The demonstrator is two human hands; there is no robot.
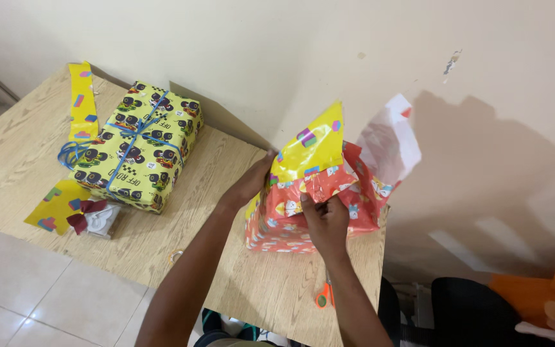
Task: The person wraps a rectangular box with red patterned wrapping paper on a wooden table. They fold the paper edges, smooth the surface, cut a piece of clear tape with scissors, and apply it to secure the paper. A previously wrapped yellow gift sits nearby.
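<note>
Halfway: red box (290,222) partly wrapped, flaps loose
Left hand (252,183) braced its side; right hand's (325,222) grip pinched the paper (319,183); yellow box (139,144) already tied

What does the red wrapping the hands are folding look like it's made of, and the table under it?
The red wrapping looks like thin glossy printed paper: it creases sharply and stands in stiff folds, white on the reverse. The right hand pinches a fold; the left hand steadies the side. The table looks like pale wood-grain laminate, matte, possibly veneer.

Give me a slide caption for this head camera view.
Left hand and right hand fold patterned paper around a red box beside a ribbon-tied yellow gift.
</note>
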